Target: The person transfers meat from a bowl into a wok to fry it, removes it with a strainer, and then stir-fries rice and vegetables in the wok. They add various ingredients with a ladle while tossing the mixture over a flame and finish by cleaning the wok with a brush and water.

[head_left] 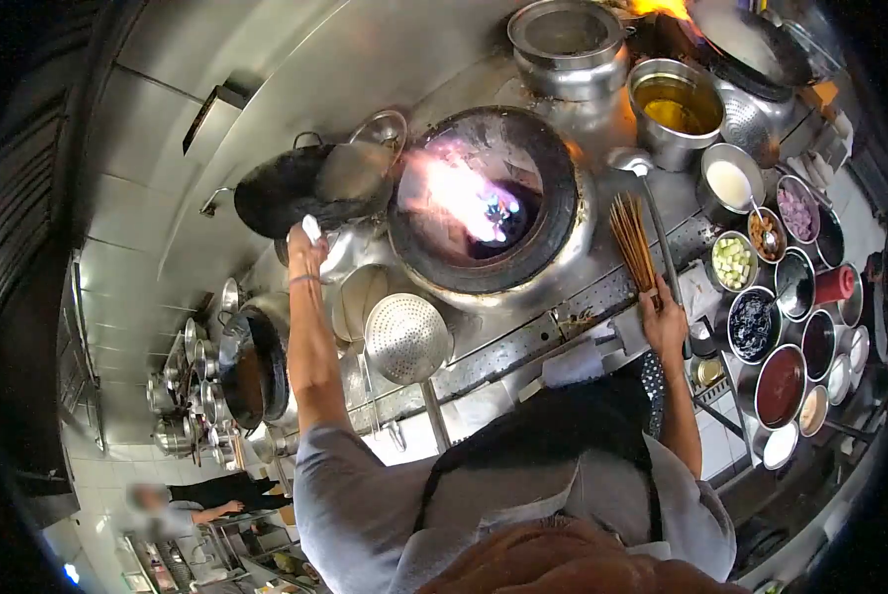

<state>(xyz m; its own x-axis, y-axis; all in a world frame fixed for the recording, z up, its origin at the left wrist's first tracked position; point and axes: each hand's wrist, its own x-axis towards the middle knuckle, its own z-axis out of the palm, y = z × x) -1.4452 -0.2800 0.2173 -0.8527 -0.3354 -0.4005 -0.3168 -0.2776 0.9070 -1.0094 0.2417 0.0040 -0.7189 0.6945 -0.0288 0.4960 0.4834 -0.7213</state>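
My left hand (308, 252) is closed on the near edge of a black wok (276, 193), with a bit of white cloth at the grip. The wok is tipped up to the left of the lit burner (578, 203), whose bright flame (464, 193) leans up and left. A pale blur beside the wok's right side cannot be made out clearly. My right hand (664, 319) is wrapped round the lower end of a bamboo wok brush (632, 238), bristles pointing away from me. Just right of the brush lies a ladle (632, 160) with a long handle.
Right: an oil pot (675, 104), a white-liquid pot (728, 183) and several bowls of sauces and chopped food, including dark red sauce (781, 386). Near left: a perforated skimmer (404, 337) and another wok (251, 361). Flames rise at a far wok (736, 45). Another person (216, 503) stands lower left.
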